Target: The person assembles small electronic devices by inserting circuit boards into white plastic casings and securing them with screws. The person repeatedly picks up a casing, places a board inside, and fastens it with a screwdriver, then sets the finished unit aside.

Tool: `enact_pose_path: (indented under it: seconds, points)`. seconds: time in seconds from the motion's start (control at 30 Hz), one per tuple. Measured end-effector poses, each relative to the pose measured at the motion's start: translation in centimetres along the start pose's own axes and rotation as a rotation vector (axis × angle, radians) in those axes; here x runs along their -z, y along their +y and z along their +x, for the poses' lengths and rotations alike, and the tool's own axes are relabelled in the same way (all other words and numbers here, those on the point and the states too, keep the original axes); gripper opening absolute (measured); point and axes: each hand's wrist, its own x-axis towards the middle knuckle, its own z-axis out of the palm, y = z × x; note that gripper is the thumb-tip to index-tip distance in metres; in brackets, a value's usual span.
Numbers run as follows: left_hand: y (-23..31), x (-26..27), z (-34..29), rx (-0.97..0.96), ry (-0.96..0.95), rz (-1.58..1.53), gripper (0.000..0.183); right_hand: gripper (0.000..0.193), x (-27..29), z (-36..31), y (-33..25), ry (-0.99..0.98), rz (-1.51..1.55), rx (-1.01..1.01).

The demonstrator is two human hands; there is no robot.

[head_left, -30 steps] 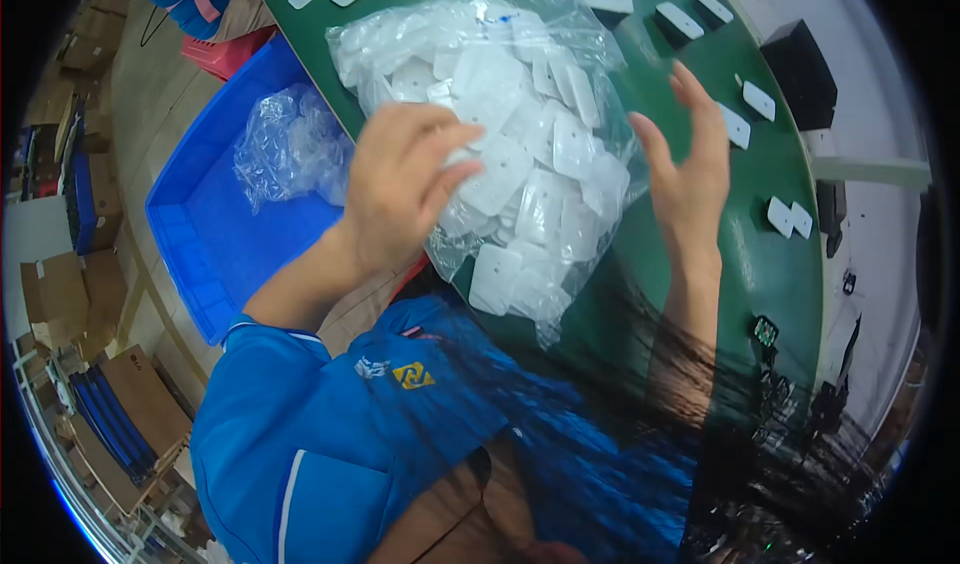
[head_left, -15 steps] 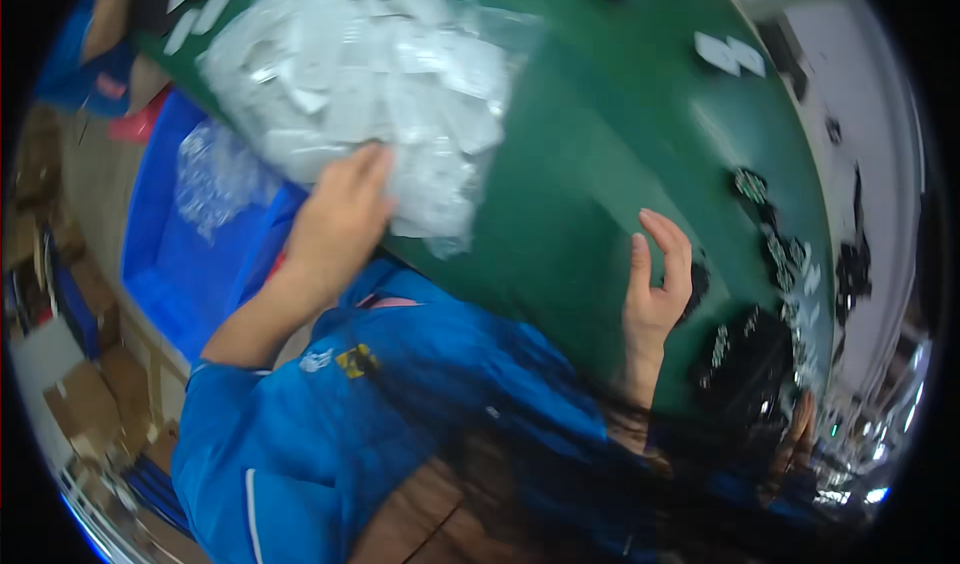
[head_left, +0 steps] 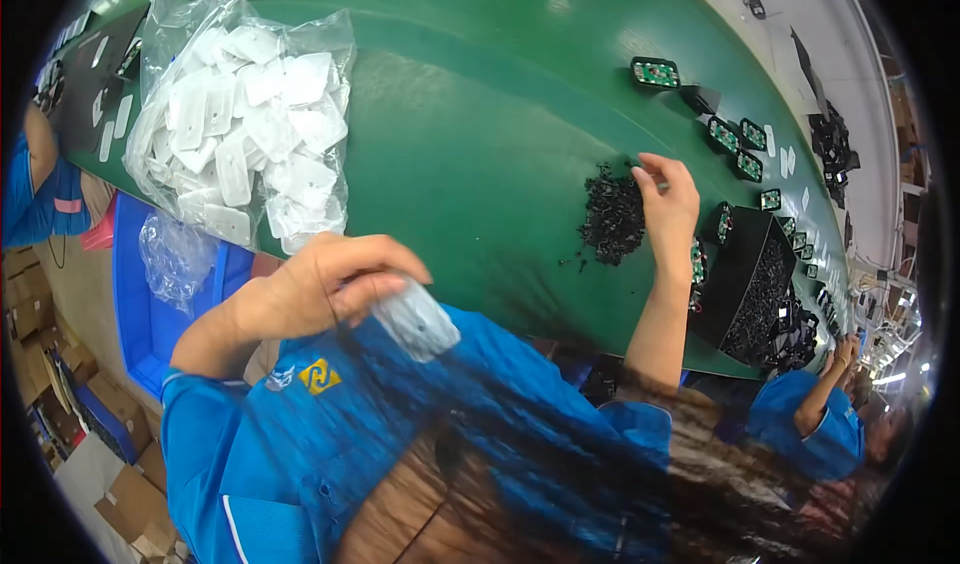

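My left hand (head_left: 335, 284) grips a whitish translucent plastic cover (head_left: 418, 324) by one end, tilted in front of my blue shirt. Just beyond it, a clear plastic bag (head_left: 342, 94) lies spread on the green table, heaped with similar white covers (head_left: 235, 169). My right hand (head_left: 668, 196) is at the right edge of a pile of tiny black parts (head_left: 612, 214). Its thumb and forefinger come together in a pinch; whatever is between them is too small to make out.
A blue bin (head_left: 135, 304) holding crumpled clear plastic (head_left: 175, 254) stands left of the table (head_left: 460, 154). To the right are a black box of small black parts (head_left: 735, 264) and several black housings with green circuit boards (head_left: 655, 72). Co-workers sit at far left (head_left: 45, 199) and lower right (head_left: 815, 414).
My left hand has drawn back from the bag with a white cover in it. My right hand has gone from spread fingers to a pinch at the black pile. The view has shifted.
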Motion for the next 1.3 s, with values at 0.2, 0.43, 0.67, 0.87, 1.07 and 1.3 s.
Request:
enact_pose_path:
  seconds: [0.2,0.43,0.67,0.87,1.07,1.3]
  points:
    - [-1.3,-0.8,5.2,-0.54,-0.156,0.327,0.011,0.011,-1.3,1.0,0.0,-0.037,-0.18,0.235]
    - [0.4,0.8,4.1,-0.56,-0.526,0.213,0.026,0.007,-0.6,-0.4,-2.3,0.077,0.143,0.061]
    - [0.6,1.8,3.9,-0.508,-0.617,0.121,0.026,0.032,-0.8,-5.2,-9.4,-0.221,0.801,0.082]
    - [-2.4,0.6,4.0,-0.041,-0.304,-0.608,0.015,0.021,-1.4,-6.8,-10.5,-0.33,1.209,-0.155]
    - [-3.2,-3.1,10.4,-0.379,0.338,-0.708,0.02,0.035,-3.6,-6.8,-11.6,-0.418,1.258,-0.305]
    - [-4.5,-4.8,10.5,-0.544,0.519,-0.345,0.035,0.023,-3.7,-6.0,-11.5,-0.484,1.174,-0.407]
